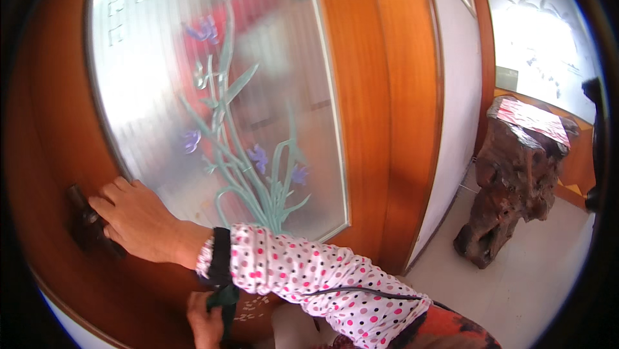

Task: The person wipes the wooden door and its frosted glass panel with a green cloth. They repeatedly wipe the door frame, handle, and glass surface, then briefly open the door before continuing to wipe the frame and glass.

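Note:
My right hand [138, 221], in a sleeve [309, 267] with pink and dark dots and a black wrist cuff [222, 252], reaches left across the view. Its fingers are curled at a dark door handle [80, 204] and hide part of it. The handle is fixed to a reddish-brown wooden door [355, 107] with a long ribbed glass panel [300, 83]. Below the right forearm, my left hand [205, 320] grips a dark green cloth or strap [226, 303], partly covered by the cuff above.
Purple flowers and green leaves decorate the glass [246, 165]; a blurred red shape shows in it. To the right, a gnarled wooden root stand [512, 189] with a red-and-white cover [534, 117] stands on pale floor tiles [488, 296] by a white wall [459, 83] and frosted window [537, 44].

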{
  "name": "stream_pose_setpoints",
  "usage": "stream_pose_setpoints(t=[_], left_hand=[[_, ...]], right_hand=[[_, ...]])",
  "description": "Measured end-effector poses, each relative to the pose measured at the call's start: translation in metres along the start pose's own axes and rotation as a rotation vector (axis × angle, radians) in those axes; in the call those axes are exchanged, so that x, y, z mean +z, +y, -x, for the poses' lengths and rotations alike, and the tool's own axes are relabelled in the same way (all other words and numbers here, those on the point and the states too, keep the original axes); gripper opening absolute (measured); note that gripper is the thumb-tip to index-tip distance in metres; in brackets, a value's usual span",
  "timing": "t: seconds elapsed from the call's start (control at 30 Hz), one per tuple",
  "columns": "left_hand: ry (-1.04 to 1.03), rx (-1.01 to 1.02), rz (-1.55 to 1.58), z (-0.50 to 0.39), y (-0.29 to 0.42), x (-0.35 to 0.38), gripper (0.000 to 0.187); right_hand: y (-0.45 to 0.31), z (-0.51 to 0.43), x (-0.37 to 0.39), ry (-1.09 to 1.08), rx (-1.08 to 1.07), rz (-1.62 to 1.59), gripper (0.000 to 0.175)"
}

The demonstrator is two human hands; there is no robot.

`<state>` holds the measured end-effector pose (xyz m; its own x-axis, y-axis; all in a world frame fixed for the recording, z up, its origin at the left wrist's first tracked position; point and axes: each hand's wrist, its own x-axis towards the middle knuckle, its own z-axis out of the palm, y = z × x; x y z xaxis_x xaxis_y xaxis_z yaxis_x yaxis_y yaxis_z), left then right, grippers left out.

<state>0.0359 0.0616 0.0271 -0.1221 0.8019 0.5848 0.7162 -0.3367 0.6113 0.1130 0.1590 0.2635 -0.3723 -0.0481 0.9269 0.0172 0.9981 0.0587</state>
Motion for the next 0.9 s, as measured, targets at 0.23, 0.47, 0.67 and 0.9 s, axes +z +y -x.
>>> stream_pose_setpoints(t=[0.23,0.47,0.67,0.9], left_hand=[[0.175,-0.231,0.898,-0.034,0.099,-0.007,0.028],[-0.159,-0.32,0.592,0.008,0.072,0.124,0.059],[0.039,0.027,0.04,-0.006,0.072,0.087,0.055],[0.78,0.32,-0.694,-0.128,0.089,-0.103,0.075]], right_hand=[[0.032,0.166,-0.104,-0.192,0.768,-0.909,0.056],[-0.079,0.408,-0.121,0.503,1.569,-1.584,0.055],[-0.109,0.451,-0.16,0.315,1.957,-1.225,0.049],[-0.115,0.551,-0.152,0.649,2.005,-1.042,0.033]])
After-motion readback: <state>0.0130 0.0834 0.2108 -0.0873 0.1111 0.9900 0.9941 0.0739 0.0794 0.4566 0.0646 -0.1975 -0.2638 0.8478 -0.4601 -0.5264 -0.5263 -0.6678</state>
